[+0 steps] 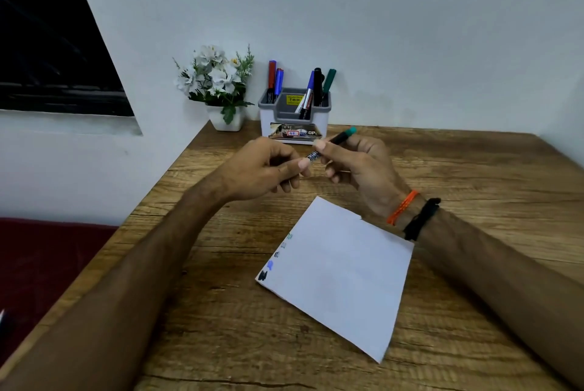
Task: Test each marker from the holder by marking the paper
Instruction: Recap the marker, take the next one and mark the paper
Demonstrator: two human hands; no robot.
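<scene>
Both hands hold one marker (335,141) in the air above the table, in front of the holder. It has a black barrel and a teal-green end pointing up and right. My left hand (265,169) pinches its lower left end between thumb and fingers. My right hand (357,163) grips the barrel near the middle. The grey and white holder (294,118) stands by the wall with several markers upright in it: red, blue, black and green. A white paper (341,273) lies tilted on the table under my right wrist, with several small colour marks along its left edge.
A white pot of artificial white flowers (218,87) stands left of the holder against the wall. The wooden table (221,327) runs to its left edge, beyond which a dark red surface (47,258) lies lower down. A dark window (47,42) is at upper left.
</scene>
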